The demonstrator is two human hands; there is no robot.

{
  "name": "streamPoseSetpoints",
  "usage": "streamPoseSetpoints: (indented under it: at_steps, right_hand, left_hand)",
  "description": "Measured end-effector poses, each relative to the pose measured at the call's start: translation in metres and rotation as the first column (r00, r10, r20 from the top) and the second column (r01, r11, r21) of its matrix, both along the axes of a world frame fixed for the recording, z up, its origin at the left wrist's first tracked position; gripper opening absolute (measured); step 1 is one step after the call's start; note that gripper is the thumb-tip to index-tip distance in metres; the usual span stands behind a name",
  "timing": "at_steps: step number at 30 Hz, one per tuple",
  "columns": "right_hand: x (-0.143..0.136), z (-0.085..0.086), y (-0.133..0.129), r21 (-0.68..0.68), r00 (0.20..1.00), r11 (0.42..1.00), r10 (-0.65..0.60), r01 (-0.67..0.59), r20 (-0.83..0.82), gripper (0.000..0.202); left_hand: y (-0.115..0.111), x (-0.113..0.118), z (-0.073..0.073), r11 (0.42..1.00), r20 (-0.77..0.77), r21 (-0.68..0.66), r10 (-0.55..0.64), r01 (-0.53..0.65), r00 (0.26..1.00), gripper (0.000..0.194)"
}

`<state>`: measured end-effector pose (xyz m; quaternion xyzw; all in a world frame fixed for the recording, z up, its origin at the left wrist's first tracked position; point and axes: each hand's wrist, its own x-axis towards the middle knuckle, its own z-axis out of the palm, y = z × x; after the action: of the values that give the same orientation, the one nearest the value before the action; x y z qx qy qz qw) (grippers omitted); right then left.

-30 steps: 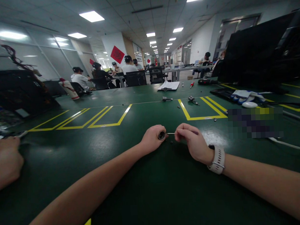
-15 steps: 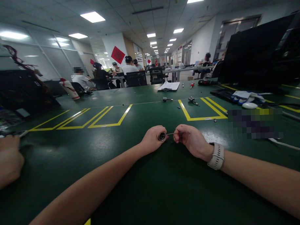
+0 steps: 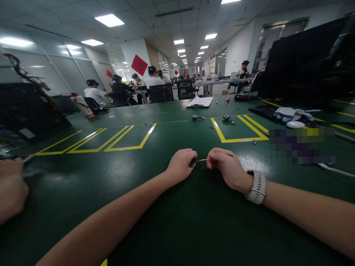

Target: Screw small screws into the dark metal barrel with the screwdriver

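Observation:
My left hand (image 3: 182, 165) is closed around a small round metal part (image 3: 193, 162), whose dark open end faces right. A thin metal rod (image 3: 202, 160) bridges the gap between my hands, with its left end at the mouth of that part. The fingertips of my right hand (image 3: 223, 165) pinch the rod's other end; its exact kind cannot be made out. Just below the rod, a tiny dark piece (image 3: 202, 168) lies on the green table (image 3: 180, 226). Most of the round part is hidden inside my left fist.
Two metal parts with shafts (image 3: 229, 119) (image 3: 196, 117) lie farther back near yellow tape. Behind them are a clipboard with paper (image 3: 200, 102) and a red screwdriver (image 3: 227, 100). Gloves (image 3: 293, 114) lie right. Another person's hand (image 3: 7, 189) rests at the left edge.
The round part has turned in my left hand, so its opening shows more narrowly. My right hand has shifted slightly, and the rod's angle has changed a little.

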<state>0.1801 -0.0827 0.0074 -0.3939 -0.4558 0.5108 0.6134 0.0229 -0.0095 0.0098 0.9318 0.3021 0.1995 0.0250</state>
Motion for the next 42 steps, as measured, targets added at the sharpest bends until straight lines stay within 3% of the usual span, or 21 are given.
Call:
streamPoseSetpoints:
  at_steps: [7, 16, 23, 29, 42]
  right_hand:
    - [0.0024, -0.0006, 0.0035, -0.059, 0.996, 0.998, 0.029, -0.034, -0.090, 0.015]
    - [0.0012, -0.0015, 0.0024, -0.057, 0.995, 0.998, 0.032, -0.038, -0.099, 0.011]
    - [0.0016, -0.0001, 0.0048, -0.084, 0.993, 0.996, 0.008, -0.018, -0.120, 0.013]
    - [0.0007, 0.0001, 0.0035, -0.077, 0.993, 0.997, 0.019, -0.028, -0.116, 0.011]
    - [0.0056, -0.0011, 0.0079, -0.129, 0.985, 0.987, 0.081, -0.100, -0.149, 0.019]
  left_hand:
    - [0.0017, -0.0005, -0.0011, 0.998, 0.059, -0.037, -0.057, 0.059, 0.997, 0.013]
    - [0.0015, -0.0007, -0.0007, 0.999, 0.100, -0.041, 0.040, -0.036, 0.994, 0.011]
    - [0.0025, -0.0002, -0.0023, 1.000, 0.071, -0.023, -0.016, 0.018, 0.997, 0.011]
    - [0.0008, -0.0005, -0.0021, 0.996, 0.079, -0.030, 0.087, -0.085, 0.993, 0.010]
    - [0.0027, -0.0005, -0.0011, 0.998, 0.083, -0.053, -0.017, 0.022, 0.996, 0.010]
